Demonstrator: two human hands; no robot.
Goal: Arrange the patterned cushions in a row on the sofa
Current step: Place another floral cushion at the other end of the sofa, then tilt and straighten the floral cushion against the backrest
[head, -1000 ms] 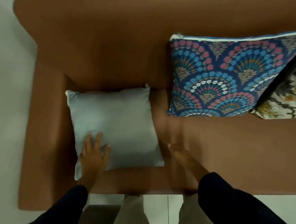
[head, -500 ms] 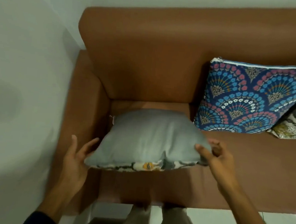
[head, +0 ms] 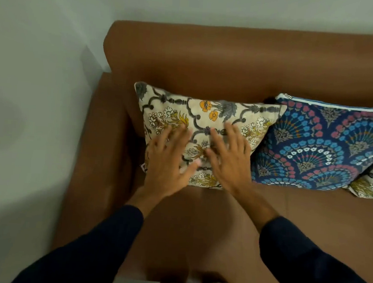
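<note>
1. Brown sofa (head: 208,61), end seat by the armrest (head: 106,135). Cream floral cushion (head: 207,114) stands leaning on the backrest, patterned face out, its right corner touching or just overlapping the blue fan-pattern cushion (head: 326,149).
2. Left hand (head: 168,160) and right hand (head: 228,157) both lie flat on the floral face, fingers spread, palms down. Nothing is pinched or clasped; I log this as patting or pressing.
3. Third cushion (head: 370,185), same floral print, shows only as a corner at the right edge, tucked behind the blue one.
4. My judgement: the step in hand is seating this cushion. To do it well, press evenly with both palms so the filling settles, keep the top edge level with the blue cushion's top, and nudge it left if the corners overlap.
5. Risk, as I read it: pushing low only could tip the top forward.
6. Row looks nearly complete; far end is out of frame.
</note>
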